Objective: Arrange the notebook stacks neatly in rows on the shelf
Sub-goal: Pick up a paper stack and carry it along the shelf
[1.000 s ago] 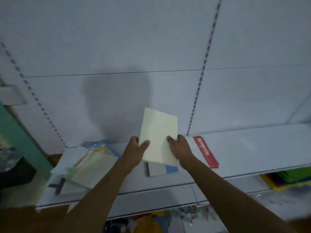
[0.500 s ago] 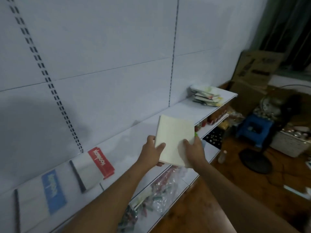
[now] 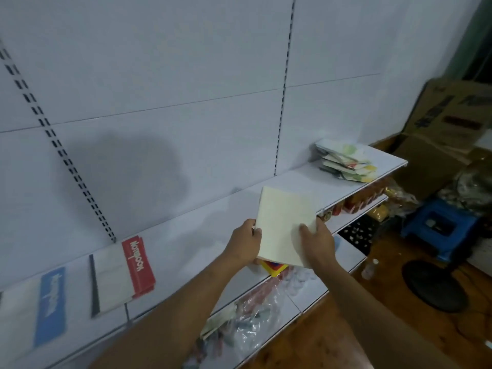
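Head view: notebook stack gripped between both hands' fingers.

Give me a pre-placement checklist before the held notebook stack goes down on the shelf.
1. Left hand grips the cream notebook stack at its left edge: ok.
2. Right hand grips its lower right corner: ok.
3. Stack squared in the hands: cannot tell, only the top cover shows.
4. Bare shelf right of the red notebook stack: ok.
5. Red and blue notebook stack lie side by side in a row: ok.
6. Far pile at the shelf's right end is fanned and untidy: not ok.
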Available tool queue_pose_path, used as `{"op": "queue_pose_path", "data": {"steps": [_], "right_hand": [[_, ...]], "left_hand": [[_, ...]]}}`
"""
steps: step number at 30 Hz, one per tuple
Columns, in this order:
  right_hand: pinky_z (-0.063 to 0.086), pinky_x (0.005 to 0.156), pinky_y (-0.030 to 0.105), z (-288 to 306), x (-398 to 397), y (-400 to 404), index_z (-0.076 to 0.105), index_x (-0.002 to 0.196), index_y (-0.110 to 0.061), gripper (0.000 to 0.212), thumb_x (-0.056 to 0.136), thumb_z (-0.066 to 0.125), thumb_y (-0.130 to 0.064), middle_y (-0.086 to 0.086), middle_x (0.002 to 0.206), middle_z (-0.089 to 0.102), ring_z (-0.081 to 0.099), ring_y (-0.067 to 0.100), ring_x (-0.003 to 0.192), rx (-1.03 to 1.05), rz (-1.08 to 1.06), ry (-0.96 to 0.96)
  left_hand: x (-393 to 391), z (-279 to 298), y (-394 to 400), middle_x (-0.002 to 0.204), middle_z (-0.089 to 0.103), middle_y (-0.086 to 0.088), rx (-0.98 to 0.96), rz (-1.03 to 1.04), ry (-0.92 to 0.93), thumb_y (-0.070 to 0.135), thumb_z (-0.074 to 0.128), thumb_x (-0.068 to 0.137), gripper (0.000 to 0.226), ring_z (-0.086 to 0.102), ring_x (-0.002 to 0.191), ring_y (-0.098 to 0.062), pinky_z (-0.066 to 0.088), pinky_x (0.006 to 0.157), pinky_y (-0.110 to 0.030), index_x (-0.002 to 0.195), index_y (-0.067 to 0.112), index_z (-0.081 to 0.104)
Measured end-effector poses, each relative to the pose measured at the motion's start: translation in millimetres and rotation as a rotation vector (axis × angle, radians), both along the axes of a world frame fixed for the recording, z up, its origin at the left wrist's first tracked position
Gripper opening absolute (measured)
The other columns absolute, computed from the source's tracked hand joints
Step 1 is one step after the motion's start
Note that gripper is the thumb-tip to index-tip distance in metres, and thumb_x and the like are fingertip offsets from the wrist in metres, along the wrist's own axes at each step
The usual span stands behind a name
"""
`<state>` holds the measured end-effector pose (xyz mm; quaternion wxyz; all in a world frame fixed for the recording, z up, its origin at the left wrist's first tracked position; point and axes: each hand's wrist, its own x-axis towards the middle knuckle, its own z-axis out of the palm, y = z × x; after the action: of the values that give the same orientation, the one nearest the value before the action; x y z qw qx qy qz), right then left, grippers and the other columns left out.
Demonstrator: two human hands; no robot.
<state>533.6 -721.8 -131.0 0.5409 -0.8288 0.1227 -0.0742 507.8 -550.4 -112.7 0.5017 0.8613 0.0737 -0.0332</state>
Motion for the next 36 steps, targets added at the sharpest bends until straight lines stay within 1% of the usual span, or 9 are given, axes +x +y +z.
{"op": "queue_pose_path", "data": {"steps": [2, 6, 10, 12, 18, 26, 31, 34, 36], "right_hand": [[0.044, 0.083, 0.033, -2.6, 17.2, 18.7, 0.049, 0.127, -0.017, 0.037, 0.091, 0.05, -0.03, 0.006, 0.118, 0.061, 0.053, 0.021, 0.095, -0.01, 0.056, -0.01], [0.036, 0.079, 0.029, -3.4, 52.4, 70.9, 0.047, 0.13, -0.014, 0.039, 0.092, 0.047, -0.024, 0.008, 0.118, 0.059, 0.049, 0.021, 0.092, -0.081, 0.241, 0.007], [0.036, 0.082, 0.028, -15.1, 76.5, 129.6, 0.043, 0.133, -0.008, 0.041, 0.094, 0.048, -0.02, 0.015, 0.125, 0.056, 0.053, 0.03, 0.103, -0.172, 0.453, 0.033], [0.037, 0.085, 0.03, -24.0, 81.8, 156.4, 0.04, 0.137, -0.008, 0.048, 0.092, 0.047, -0.025, 0.015, 0.128, 0.055, 0.052, 0.034, 0.112, -0.214, 0.559, 0.058], [0.039, 0.089, 0.033, -62.1, 99.7, 212.8, 0.043, 0.135, -0.004, 0.043, 0.094, 0.049, -0.015, 0.016, 0.129, 0.055, 0.052, 0.033, 0.114, -0.36, 0.752, 0.118], [0.045, 0.082, 0.032, -95.0, 129.5, 239.5, 0.052, 0.122, -0.001, 0.036, 0.09, 0.054, -0.017, 0.018, 0.116, 0.058, 0.057, 0.03, 0.102, -0.503, 0.837, 0.159], [0.042, 0.077, 0.036, -84.6, 128.3, 251.0, 0.045, 0.117, -0.004, 0.047, 0.079, 0.061, -0.026, 0.014, 0.117, 0.044, 0.046, 0.03, 0.107, -0.841, 0.772, 0.113], [0.043, 0.084, 0.038, -66.6, 125.4, 277.7, 0.043, 0.125, -0.005, 0.055, 0.076, 0.063, -0.018, 0.016, 0.12, 0.047, 0.044, 0.033, 0.111, -0.752, 0.848, -0.045], [0.044, 0.087, 0.039, -51.8, 115.5, 309.3, 0.05, 0.123, -0.007, 0.044, 0.082, 0.061, -0.018, 0.015, 0.118, 0.054, 0.049, 0.032, 0.111, -0.586, 0.983, -0.089]], "left_hand": [[10.6, -3.3, 20.8, 0.117, 0.054, -0.006, 0.03, 0.031, 0.017, 0.024, 0.038, 0.1, 0.031, 0.058, 0.092, -0.02, 0.061, 0.065, -0.037, 0.129, 0.015, 0.045], [23.4, -9.7, 73.6, 0.113, 0.052, -0.003, 0.032, 0.138, 0.049, 0.024, 0.042, 0.099, 0.029, 0.059, 0.082, -0.019, 0.059, 0.05, -0.03, 0.126, 0.012, 0.048], [23.1, -23.2, 128.5, 0.112, 0.058, -0.009, 0.143, 0.247, 0.059, 0.023, 0.046, 0.098, 0.027, 0.063, 0.086, -0.027, 0.06, 0.067, -0.043, 0.119, 0.007, 0.053], [19.3, -35.6, 151.9, 0.113, 0.061, -0.009, 0.266, 0.299, 0.075, 0.025, 0.049, 0.096, 0.027, 0.061, 0.094, -0.025, 0.055, 0.081, -0.041, 0.116, 0.008, 0.055], [15.5, -81.8, 185.7, 0.111, 0.06, -0.012, 0.315, 0.48, 0.169, 0.023, 0.052, 0.095, 0.023, 0.059, 0.096, -0.024, 0.047, 0.08, -0.034, 0.11, 0.006, 0.056], [29.2, -114.2, 183.7, 0.112, 0.058, -0.012, 0.432, 0.6, 0.234, 0.021, 0.052, 0.096, 0.023, 0.059, 0.099, -0.024, 0.045, 0.08, -0.031, 0.113, 0.006, 0.052], [34.0, -105.7, 187.5, 0.125, 0.049, -0.014, 0.526, 0.552, 0.351, 0.029, 0.054, 0.094, 0.04, 0.055, 0.11, -0.028, 0.045, 0.09, -0.035, 0.125, 0.006, 0.044], [25.3, -88.7, 195.8, 0.126, 0.054, -0.01, 0.485, 0.667, 0.275, 0.036, 0.053, 0.094, 0.047, 0.056, 0.111, -0.024, 0.045, 0.092, -0.033, 0.131, 0.009, 0.042], [7.1, -69.4, 205.7, 0.123, 0.058, -0.008, 0.471, 0.771, 0.243, 0.039, 0.05, 0.094, 0.044, 0.058, 0.109, -0.024, 0.047, 0.093, -0.034, 0.129, 0.012, 0.049]]}}
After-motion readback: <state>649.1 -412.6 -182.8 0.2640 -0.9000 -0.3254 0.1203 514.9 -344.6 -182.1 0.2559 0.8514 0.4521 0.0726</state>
